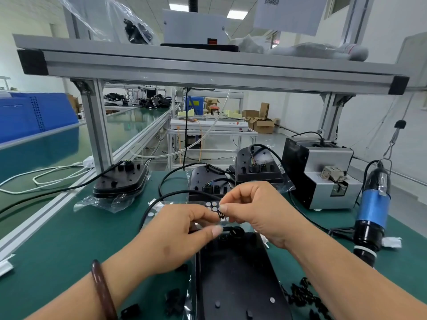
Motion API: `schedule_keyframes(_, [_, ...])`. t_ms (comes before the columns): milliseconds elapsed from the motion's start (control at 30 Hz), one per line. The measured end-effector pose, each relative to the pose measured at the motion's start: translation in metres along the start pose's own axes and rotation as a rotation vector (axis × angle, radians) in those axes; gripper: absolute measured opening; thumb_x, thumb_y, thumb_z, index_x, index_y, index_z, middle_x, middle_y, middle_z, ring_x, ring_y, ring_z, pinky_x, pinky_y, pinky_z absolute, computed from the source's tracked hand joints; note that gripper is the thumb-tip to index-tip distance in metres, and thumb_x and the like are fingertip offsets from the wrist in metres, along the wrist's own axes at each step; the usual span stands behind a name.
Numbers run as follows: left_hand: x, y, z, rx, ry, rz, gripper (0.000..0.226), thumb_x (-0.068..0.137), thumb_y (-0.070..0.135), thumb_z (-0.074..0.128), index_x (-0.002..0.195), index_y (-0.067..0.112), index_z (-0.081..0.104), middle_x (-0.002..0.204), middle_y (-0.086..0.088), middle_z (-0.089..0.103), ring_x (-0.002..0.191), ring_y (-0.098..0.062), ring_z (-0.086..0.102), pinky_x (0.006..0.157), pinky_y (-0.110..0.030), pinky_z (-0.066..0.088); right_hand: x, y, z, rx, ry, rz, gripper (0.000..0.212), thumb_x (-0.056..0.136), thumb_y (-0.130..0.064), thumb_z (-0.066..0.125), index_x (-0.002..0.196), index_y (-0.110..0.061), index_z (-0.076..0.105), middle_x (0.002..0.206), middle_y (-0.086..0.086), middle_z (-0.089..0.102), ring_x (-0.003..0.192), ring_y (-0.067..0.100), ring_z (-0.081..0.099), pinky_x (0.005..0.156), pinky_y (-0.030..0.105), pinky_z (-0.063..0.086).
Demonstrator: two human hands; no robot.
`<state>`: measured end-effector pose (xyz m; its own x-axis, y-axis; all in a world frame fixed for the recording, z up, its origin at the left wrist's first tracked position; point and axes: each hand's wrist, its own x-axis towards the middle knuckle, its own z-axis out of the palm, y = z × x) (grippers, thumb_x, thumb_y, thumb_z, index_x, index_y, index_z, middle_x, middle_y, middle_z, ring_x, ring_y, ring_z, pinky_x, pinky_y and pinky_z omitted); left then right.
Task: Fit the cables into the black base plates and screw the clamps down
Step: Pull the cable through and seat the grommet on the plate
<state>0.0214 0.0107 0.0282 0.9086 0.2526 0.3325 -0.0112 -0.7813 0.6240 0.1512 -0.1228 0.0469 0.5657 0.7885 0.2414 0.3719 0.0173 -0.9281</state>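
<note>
Left hand (175, 229) and right hand (256, 211) pinch 1 tiny clamp (221, 215) (light, stiff, I'd judge; hold its edges) at the base plate's (233, 273) 12 o'clock.

Black base plate (238, 273), green mat (69, 239), blue-banded black screwdriver (372, 209).

A green-matted desk (69, 239) sits under a grey aluminium-profile shelf (208, 65). On the shelf stand a white metal box with a red switch (194, 28) and a clear plastic bag of black parts (136, 28); a white paper sheet with a printed code (288, 12) hangs above. Left of the desk lie a looped white cord (46, 176) and a large blue plastic crate (34, 112), beside a long green conveyor belt (129, 121). Far back are a flat white machine on a metal stand (208, 124) and open brown cardboard boxes (261, 123) on the floor.
</note>
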Motion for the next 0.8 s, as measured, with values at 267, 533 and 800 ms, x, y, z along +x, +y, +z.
schedule_keyframes(267, [0.001,-0.004,0.002,0.044,0.003,0.022,0.010,0.086,0.029,0.066,0.091,0.036,0.071,0.076,0.023,0.067,0.072,0.002,0.062,0.069,-0.014,0.048,-0.001,-0.002,-0.004,-0.190,-0.027,0.072,0.014,0.074,-0.008,0.077,0.063,-0.013,0.071,0.058,0.002,0.064,0.054,0.010,0.054,0.053,0.021,0.044])
schedule_keyframes(533, [0.002,-0.007,0.003,0.065,0.027,0.028,0.008,0.086,0.030,0.066,0.082,0.037,0.069,0.066,0.025,0.062,0.063,0.000,0.057,0.060,-0.012,0.045,-0.001,-0.003,-0.003,-0.249,-0.082,0.035,0.015,0.075,-0.010,0.079,0.063,-0.014,0.071,0.052,-0.008,0.061,0.049,0.001,0.051,0.051,0.016,0.041])
schedule_keyframes(800, [0.006,-0.006,0.004,0.096,0.011,0.015,0.009,0.089,0.033,0.062,0.095,0.040,0.059,0.070,0.021,0.065,0.067,0.001,0.059,0.066,-0.011,0.044,0.003,0.007,-0.011,-0.223,-0.156,0.100,0.006,0.081,-0.017,0.076,0.077,-0.012,0.074,0.060,-0.007,0.060,0.055,0.002,0.048,0.053,0.014,0.039])
